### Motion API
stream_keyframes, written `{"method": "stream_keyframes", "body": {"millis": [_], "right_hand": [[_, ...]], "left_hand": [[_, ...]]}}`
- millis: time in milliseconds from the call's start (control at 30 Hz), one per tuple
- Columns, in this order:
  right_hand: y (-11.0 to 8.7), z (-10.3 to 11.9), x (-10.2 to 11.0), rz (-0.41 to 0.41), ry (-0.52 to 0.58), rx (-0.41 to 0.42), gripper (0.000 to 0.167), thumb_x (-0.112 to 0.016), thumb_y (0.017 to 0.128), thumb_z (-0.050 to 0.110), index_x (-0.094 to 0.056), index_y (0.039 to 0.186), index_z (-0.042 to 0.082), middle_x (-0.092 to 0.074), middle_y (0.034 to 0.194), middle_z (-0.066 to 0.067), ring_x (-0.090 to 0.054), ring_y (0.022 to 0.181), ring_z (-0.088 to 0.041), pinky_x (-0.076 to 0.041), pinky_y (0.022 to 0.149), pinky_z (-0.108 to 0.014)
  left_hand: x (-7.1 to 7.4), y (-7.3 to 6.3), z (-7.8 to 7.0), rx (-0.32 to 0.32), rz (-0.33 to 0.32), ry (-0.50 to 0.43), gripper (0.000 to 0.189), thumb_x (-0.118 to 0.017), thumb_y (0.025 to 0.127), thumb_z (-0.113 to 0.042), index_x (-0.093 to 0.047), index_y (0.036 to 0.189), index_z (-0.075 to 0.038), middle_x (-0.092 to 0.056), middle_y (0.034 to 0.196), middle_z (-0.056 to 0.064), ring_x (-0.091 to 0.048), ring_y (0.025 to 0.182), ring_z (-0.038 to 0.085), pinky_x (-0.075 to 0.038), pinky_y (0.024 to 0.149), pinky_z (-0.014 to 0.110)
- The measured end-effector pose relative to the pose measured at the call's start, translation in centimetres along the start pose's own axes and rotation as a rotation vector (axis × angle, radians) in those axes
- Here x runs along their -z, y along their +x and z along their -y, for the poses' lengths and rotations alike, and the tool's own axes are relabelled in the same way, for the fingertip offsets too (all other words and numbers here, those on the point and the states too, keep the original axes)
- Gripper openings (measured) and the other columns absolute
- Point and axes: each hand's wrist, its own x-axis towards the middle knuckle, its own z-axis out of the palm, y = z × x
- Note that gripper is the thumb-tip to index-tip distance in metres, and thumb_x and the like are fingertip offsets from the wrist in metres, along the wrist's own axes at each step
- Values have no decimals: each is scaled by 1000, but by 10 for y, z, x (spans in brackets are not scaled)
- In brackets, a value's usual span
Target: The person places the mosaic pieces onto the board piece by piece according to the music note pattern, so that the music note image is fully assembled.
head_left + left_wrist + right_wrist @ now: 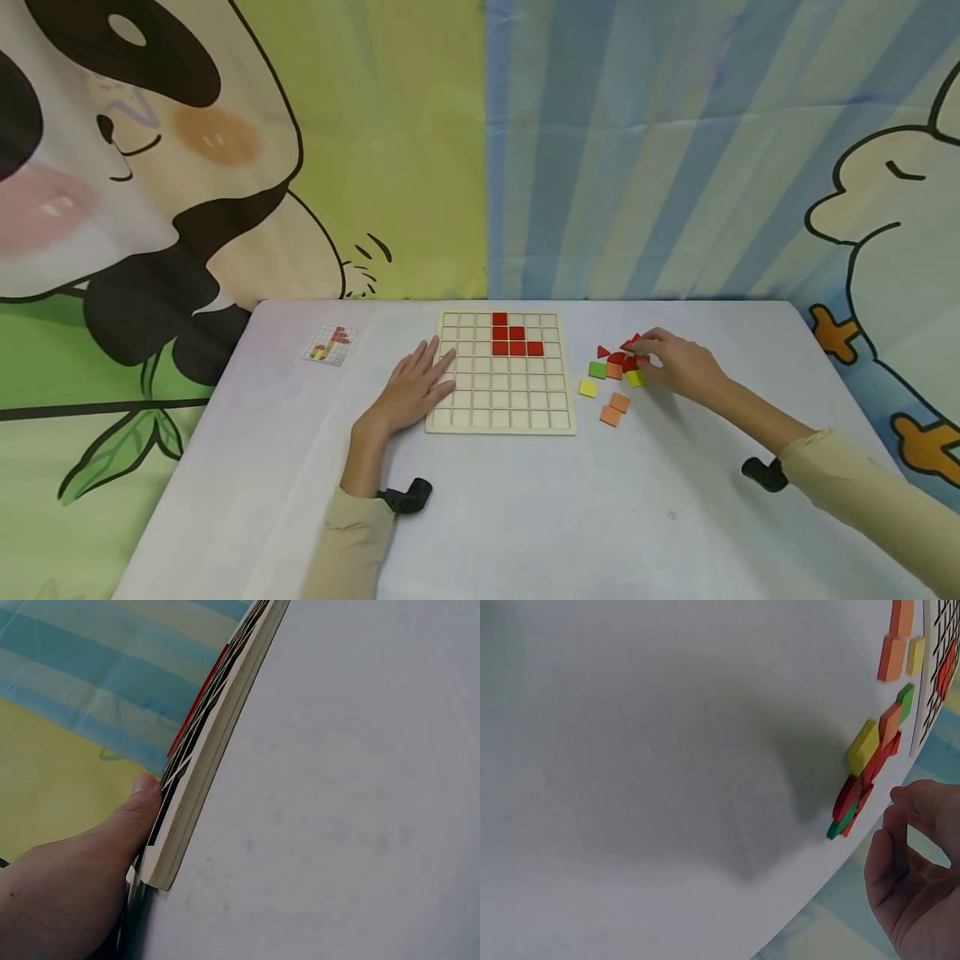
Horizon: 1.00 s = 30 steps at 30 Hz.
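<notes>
right grip [681, 364]: narrow, can't tell if loaded | left grip [409, 390]: spread on board [501, 404] | we'd pinch nearby red pieces [631, 364] singly tbh

Pale, matt, wood-like grid board [483, 399] (layered-looking at its edge), smooth matt loose tiles [614, 372], creased cloth backdrop [420, 150].
</notes>
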Motion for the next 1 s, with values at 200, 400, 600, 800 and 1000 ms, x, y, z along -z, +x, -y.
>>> {"method": "stream_keyframes", "body": {"millis": [200,400,600,800,1000], "right_hand": [[31,-22,4,71,-49,-17,25,-76,91,3,-77,116,-1,-71,113,-23,-68,104,-40,-63,77,-48],[49,-31,1,129,-72,-61,26,-72,95,4,-75,119,-3,-72,116,-24,-67,107,-41,-61,87,-52],[58,-39,-4,72,-31,-61,19,-73,94,5,-74,110,-5,-74,102,-20,-65,89,-32,-61,81,-48],[65,-39,-2,92,68,-125,17,-75,94,12,-74,100,-4,-67,87,-13,-57,77,-24,-56,66,-35],[73,-35,-5,84,50,-173,18,-70,96,13,-72,93,-5,-61,77,-11,-55,72,-25,-50,62,-32]], "left_hand": [[1,1,-1,5,3,5,66,-46,109,-47,-24,166,-20,0,176,7,2,163,30,-4,130,55],[-1,0,-1,4,-4,15,67,-46,109,-47,-24,166,-20,0,176,7,2,163,31,-4,130,57],[-1,2,0,7,6,22,67,-45,109,-48,-23,166,-21,1,176,6,3,163,30,-4,130,55],[0,2,0,5,5,10,67,-46,109,-47,-23,166,-21,1,176,6,3,163,30,-4,130,55],[-2,2,1,2,-10,11,67,-46,109,-48,-24,166,-21,-1,176,6,2,163,30,-4,130,55]]}}
